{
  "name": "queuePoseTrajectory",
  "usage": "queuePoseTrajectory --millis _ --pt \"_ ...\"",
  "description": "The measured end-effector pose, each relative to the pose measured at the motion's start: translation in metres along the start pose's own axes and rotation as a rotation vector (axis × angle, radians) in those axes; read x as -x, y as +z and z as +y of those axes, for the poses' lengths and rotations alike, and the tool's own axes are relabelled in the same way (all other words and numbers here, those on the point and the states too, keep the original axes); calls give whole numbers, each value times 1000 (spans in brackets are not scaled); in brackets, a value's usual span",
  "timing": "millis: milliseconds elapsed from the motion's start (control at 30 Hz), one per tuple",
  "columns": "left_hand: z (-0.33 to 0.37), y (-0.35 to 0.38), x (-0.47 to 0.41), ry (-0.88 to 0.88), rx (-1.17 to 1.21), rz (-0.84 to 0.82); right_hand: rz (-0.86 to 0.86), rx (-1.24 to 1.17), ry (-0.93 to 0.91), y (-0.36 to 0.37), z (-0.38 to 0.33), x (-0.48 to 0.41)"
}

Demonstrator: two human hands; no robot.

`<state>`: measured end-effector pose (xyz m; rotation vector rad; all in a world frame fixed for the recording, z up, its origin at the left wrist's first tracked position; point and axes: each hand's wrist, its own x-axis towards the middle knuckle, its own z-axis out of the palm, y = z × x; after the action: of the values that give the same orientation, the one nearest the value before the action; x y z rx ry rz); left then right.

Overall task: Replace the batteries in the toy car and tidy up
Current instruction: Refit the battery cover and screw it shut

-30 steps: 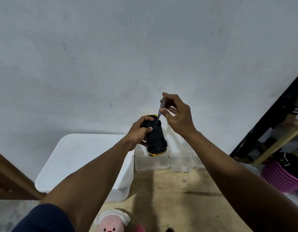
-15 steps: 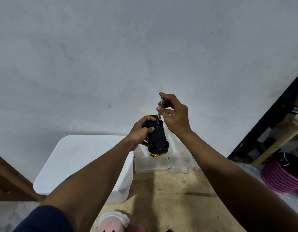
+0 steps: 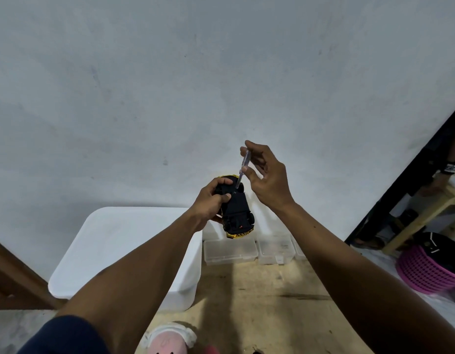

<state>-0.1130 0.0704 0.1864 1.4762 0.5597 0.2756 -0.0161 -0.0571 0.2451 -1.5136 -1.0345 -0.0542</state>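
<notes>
The toy car (image 3: 237, 208) is held belly-up in the air above the bench (image 3: 259, 297), the left hand (image 3: 211, 200) closed around its far end. The right hand (image 3: 266, 175) pinches a slim clear-handled screwdriver (image 3: 243, 167), tip on the underside. Since a second ago the fingers have re-gripped higher on the handle: probably turning the battery-cover screw, so the task is early. Counted: one car, one screwdriver, one white bin (image 3: 114, 241) at left, at least two clear boxes (image 3: 230, 251), one pink basket (image 3: 425, 272).
</notes>
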Motion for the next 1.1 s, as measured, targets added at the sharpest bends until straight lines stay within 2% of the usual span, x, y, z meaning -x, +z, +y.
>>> queuePoseTrajectory --millis 200,333,533,700,867,1000,1100 --pt "0 8 2 8 -15 -22 45 59 -12 4 -1 -6" --pt "2 6 3 6 -14 -25 -1 17 -2 3 -5 -7" --pt "4 2 3 5 1 2 126 -10 24 6 -3 -5" --pt "4 -3 3 2 -2 9 18 -24 25 2 -3 -3" --pt "5 0 4 10 -13 1 64 -3 12 6 -5 -6" --pt "6 1 5 10 -17 -11 -12 16 -13 7 -6 -7" --pt "8 4 5 18 -18 -14 59 -15 22 11 -7 -7"
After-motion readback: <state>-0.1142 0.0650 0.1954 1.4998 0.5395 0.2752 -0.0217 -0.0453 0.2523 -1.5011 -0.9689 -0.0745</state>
